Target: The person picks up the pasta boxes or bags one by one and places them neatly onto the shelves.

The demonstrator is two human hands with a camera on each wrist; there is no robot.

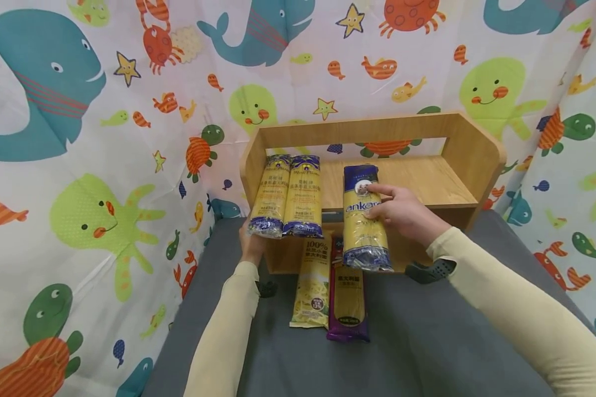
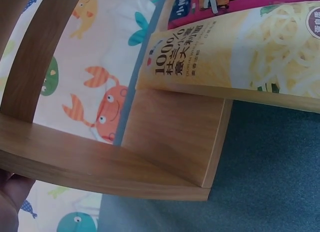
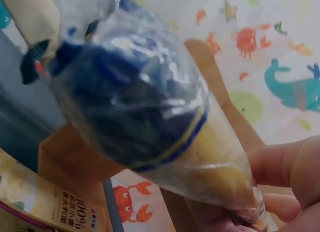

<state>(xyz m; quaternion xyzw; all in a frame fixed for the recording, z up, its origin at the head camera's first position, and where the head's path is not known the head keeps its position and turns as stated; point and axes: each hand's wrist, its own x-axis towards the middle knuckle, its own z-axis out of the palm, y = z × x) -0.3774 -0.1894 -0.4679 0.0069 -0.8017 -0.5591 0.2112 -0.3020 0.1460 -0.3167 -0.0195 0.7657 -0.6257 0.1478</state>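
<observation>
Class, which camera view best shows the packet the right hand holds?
The head view: it shows the packet front-on, lettering readable. The right wrist view shows mainly its crinkled blue end, close up; the left wrist view misses it.

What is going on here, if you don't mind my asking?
A person is handling packs of pasta at a wooden shelf. The right hand holds the ankara pack at the shelf's front edge, while the left hand is at the shelf's left side. Two spaghetti packs lie side by side on the left of the upper board. Below, a yellow pack and a purple pack jut out from the lower level.
</observation>
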